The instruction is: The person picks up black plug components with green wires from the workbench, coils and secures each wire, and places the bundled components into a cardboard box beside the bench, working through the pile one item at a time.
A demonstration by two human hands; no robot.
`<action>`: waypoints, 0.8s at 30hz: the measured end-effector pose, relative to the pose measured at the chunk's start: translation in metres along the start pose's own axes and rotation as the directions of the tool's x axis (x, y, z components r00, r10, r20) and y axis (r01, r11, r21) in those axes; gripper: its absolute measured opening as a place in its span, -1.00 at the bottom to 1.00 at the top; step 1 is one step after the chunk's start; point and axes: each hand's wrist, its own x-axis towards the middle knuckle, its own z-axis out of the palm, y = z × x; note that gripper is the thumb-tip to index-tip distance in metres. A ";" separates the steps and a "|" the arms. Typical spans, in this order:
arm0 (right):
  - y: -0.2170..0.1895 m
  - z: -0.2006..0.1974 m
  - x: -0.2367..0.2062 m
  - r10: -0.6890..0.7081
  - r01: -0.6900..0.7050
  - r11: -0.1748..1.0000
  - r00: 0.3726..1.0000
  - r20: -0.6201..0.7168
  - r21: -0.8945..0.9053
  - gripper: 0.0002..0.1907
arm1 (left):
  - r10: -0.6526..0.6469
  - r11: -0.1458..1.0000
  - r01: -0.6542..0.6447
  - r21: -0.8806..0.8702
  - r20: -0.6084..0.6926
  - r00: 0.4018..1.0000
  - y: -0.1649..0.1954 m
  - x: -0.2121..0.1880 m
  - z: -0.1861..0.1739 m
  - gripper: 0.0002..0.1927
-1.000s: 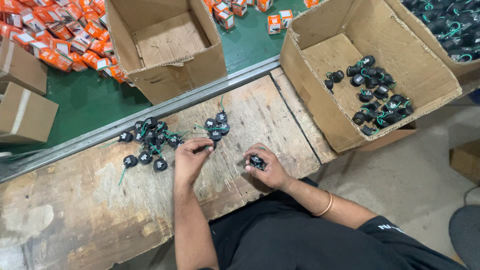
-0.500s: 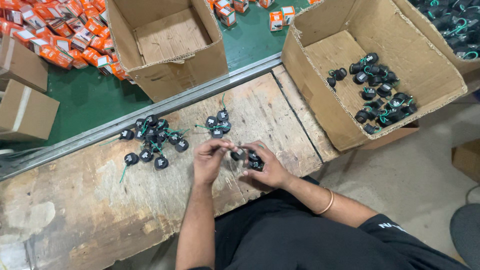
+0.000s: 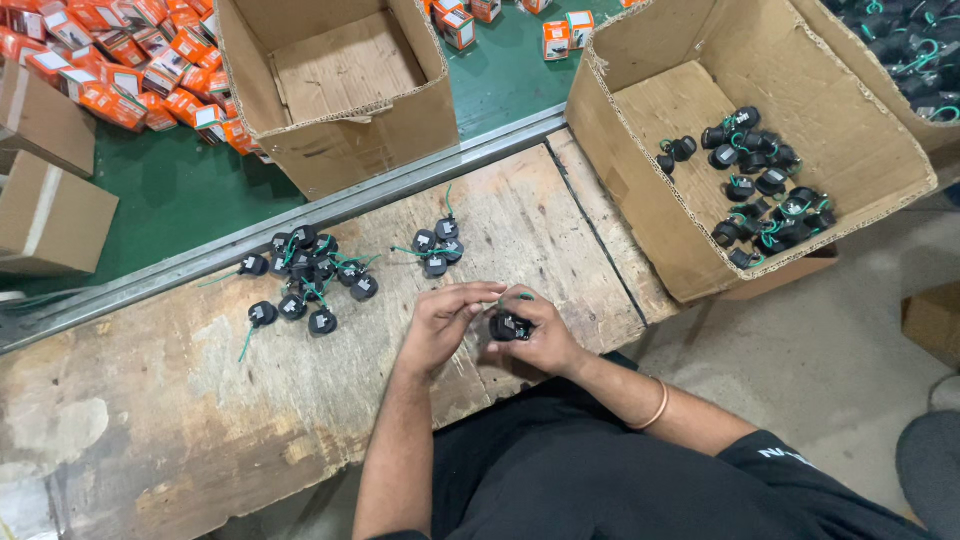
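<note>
The worn, scratched wooden workbench (image 3: pixel 180 420) fills the lower left of the head view and serves as the landmark here. Along its far edge runs a grey metal rail (image 3: pixel 330 205), and beyond that lies a green mat (image 3: pixel 190 190) strewn with small orange-and-white cartons (image 3: pixel 120 75). To the bench's right is bare grey concrete floor (image 3: pixel 830 340).

At the bench's right end sits a large open brown cardboard box (image 3: pixel 880 140) holding a heap of black round parts with green wires (image 3: pixel 760 190). Behind the bench's middle, on the mat, stands a second open cardboard box (image 3: pixel 340 140) with only a cardboard sheet inside. Two closed brown cartons (image 3: pixel 50 210) lie beyond the bench's left part.

On the bench top, toward the rail, rest a larger cluster of the black round parts (image 3: pixel 305 280) and, just right of it, a smaller cluster (image 3: pixel 437 245).

At the bench's near edge, the right hand (image 3: pixel 535 335) curls its fingers closed around one small black round part with a green wire (image 3: pixel 507 326). The left hand (image 3: pixel 440 325) meets it, fingertips pinched together at the green wire.
</note>
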 end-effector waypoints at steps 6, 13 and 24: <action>-0.002 0.007 0.000 0.079 -0.089 0.995 0.977 -0.199 -0.045 -0.60 | 0.067 0.996 -0.067 0.052 -0.005 0.998 -0.002 0.003 0.001 -0.79; -0.011 0.007 -0.005 0.005 -0.042 0.981 0.981 -0.195 -0.188 -0.57 | -0.100 0.995 0.100 -0.009 -0.085 0.991 -0.007 0.003 0.014 -0.80; 0.000 0.006 -0.001 0.033 -0.063 0.991 0.970 -0.242 -0.115 -0.52 | 0.160 0.936 -0.092 0.341 -0.177 0.971 -0.009 0.007 0.027 -0.82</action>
